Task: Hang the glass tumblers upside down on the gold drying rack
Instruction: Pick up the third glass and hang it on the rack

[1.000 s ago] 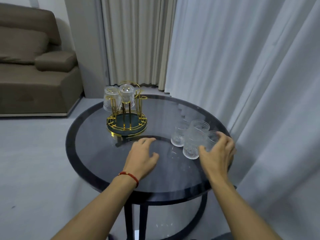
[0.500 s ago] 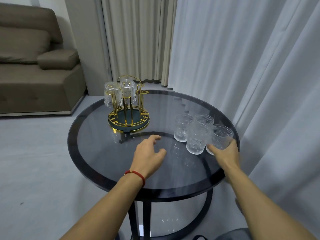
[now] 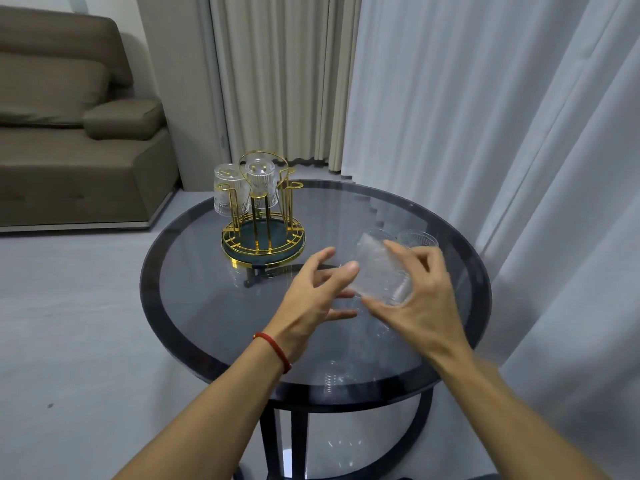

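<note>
The round glass table (image 3: 194,296) carried the gold drying rack (image 3: 263,220), two glass tumblers (image 3: 259,181) already inverted on its pegs. Above the table's middle the right hand (image 3: 422,306) kept its grip clamped on a tilted tumbler (image 3: 381,275), while the left hand (image 3: 311,296) reached in with fingers apart, thumb touching it. Ribbed glass likely handles stiff, breakable and slick; hold the sidewall.

Right hand (image 3: 420,308) gripped tilted tumbler (image 3: 379,273) above table (image 3: 194,306); left hand (image 3: 313,294) spread beside it; rack (image 3: 263,220) far-left, two glasses hung.
</note>
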`<act>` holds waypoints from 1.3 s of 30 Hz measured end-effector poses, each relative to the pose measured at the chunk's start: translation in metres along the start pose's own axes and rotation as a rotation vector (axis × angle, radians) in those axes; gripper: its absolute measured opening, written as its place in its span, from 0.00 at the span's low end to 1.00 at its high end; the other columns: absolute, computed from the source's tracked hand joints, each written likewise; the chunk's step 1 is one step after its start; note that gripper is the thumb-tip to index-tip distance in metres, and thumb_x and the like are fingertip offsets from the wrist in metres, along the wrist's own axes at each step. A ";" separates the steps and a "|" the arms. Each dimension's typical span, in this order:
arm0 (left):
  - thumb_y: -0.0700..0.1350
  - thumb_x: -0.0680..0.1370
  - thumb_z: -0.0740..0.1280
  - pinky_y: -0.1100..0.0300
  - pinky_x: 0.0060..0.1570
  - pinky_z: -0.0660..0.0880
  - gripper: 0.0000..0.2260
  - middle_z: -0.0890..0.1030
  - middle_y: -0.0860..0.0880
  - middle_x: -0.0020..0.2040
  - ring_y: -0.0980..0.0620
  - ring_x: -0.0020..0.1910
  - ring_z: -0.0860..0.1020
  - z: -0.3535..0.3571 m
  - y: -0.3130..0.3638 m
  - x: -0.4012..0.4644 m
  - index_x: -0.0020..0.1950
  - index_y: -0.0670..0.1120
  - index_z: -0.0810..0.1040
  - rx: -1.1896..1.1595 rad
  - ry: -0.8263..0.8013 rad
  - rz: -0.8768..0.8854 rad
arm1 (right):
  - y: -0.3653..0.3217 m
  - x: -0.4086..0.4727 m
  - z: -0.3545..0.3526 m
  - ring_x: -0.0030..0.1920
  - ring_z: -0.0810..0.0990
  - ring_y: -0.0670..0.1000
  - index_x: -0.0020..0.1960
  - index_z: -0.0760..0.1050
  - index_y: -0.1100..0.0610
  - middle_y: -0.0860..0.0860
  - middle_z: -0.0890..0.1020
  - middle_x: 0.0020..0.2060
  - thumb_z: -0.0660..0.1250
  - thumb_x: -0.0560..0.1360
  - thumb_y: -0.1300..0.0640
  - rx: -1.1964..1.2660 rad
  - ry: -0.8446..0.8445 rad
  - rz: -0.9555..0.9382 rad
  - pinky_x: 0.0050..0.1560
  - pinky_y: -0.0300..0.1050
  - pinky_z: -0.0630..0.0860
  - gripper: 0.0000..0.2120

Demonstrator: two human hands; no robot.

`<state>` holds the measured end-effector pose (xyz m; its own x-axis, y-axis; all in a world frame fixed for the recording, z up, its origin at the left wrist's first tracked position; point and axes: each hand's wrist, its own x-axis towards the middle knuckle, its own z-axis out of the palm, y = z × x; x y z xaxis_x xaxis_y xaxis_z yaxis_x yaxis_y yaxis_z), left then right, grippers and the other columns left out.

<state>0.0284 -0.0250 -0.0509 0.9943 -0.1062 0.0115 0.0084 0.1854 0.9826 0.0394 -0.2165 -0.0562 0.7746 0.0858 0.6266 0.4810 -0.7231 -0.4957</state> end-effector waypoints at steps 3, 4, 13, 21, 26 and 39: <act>0.56 0.72 0.76 0.40 0.52 0.82 0.33 0.79 0.44 0.66 0.42 0.59 0.82 -0.001 0.003 0.001 0.74 0.50 0.68 -0.125 0.003 0.017 | -0.023 0.004 0.010 0.55 0.73 0.47 0.76 0.71 0.50 0.50 0.69 0.57 0.82 0.66 0.45 0.021 -0.050 -0.054 0.58 0.32 0.73 0.42; 0.55 0.72 0.76 0.42 0.50 0.82 0.32 0.79 0.43 0.65 0.41 0.58 0.82 -0.003 0.004 0.001 0.73 0.50 0.70 -0.163 0.042 0.022 | -0.028 0.005 0.013 0.56 0.73 0.46 0.77 0.71 0.50 0.50 0.69 0.57 0.83 0.66 0.46 0.051 -0.088 -0.046 0.58 0.28 0.72 0.43; 0.48 0.77 0.71 0.39 0.58 0.79 0.24 0.79 0.35 0.65 0.35 0.60 0.81 -0.042 0.004 0.016 0.70 0.40 0.72 -0.462 0.158 -0.031 | -0.042 0.026 0.054 0.58 0.81 0.44 0.75 0.67 0.41 0.46 0.80 0.59 0.64 0.79 0.35 0.495 -0.316 0.342 0.63 0.53 0.78 0.26; 0.55 0.82 0.59 0.51 0.52 0.74 0.14 0.80 0.45 0.53 0.43 0.59 0.76 -0.085 -0.041 0.055 0.54 0.47 0.78 0.724 0.604 0.177 | -0.037 0.100 0.065 0.66 0.77 0.52 0.77 0.66 0.50 0.52 0.75 0.72 0.66 0.81 0.41 0.403 -0.066 0.393 0.69 0.59 0.74 0.28; 0.61 0.81 0.54 0.41 0.78 0.51 0.31 0.48 0.49 0.83 0.48 0.81 0.44 -0.115 -0.074 0.076 0.82 0.52 0.52 1.364 0.398 0.064 | -0.025 0.183 0.069 0.66 0.77 0.54 0.76 0.66 0.53 0.54 0.75 0.70 0.69 0.78 0.42 0.356 0.037 0.429 0.61 0.50 0.75 0.31; 0.63 0.80 0.47 0.38 0.77 0.44 0.32 0.40 0.52 0.82 0.48 0.81 0.41 -0.117 -0.087 0.087 0.81 0.56 0.39 1.421 0.363 0.040 | -0.052 0.317 0.129 0.68 0.75 0.57 0.74 0.69 0.59 0.53 0.75 0.64 0.76 0.73 0.47 0.155 -0.182 0.249 0.61 0.46 0.72 0.35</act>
<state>0.1265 0.0643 -0.1569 0.9649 0.1616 0.2072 0.0846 -0.9377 0.3370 0.3125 -0.0632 0.0904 0.9299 0.0505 0.3643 0.3137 -0.6260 -0.7140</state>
